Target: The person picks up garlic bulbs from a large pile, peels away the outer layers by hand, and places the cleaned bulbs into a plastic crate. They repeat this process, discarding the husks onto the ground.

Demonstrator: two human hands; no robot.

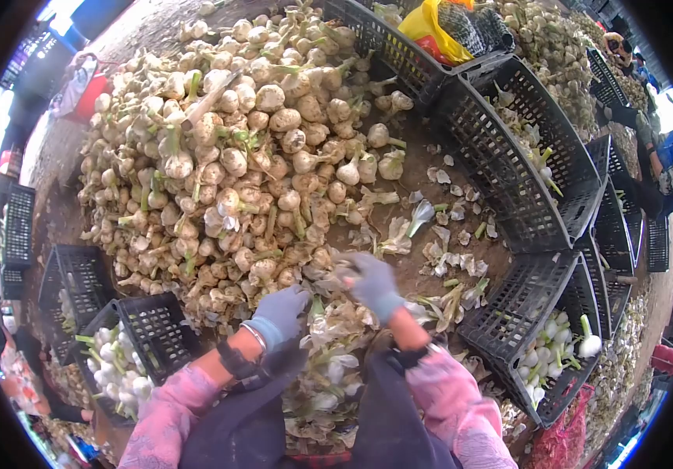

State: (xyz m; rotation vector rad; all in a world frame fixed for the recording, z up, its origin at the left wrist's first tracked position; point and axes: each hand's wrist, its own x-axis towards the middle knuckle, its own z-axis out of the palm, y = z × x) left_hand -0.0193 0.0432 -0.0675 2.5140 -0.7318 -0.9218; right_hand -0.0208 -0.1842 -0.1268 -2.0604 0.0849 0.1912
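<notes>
Both of my hands wear grey gloves. My left hand (278,314) is at the near edge of a large heap of garlic bulbs (235,162), its fingers curled together; what they hold, if anything, is hidden. To its right, my right hand (373,288) is smeared by motion above loose garlic skins (340,320), so its grip is unclear. Many bulbs in the heap are soil-stained, with cut stems. Peeled-off skins and white scraps lie between my knees. A single bulb with a green stem (421,216) rests on the ground beyond my right hand.
A black crate (153,324) with cleaner white garlic stands at my left. On the right, another crate (508,297) holds white bulbs, and more crates (501,148) line the heap. A yellow bag (434,31) sits at the back. Another person (669,168) is at far right.
</notes>
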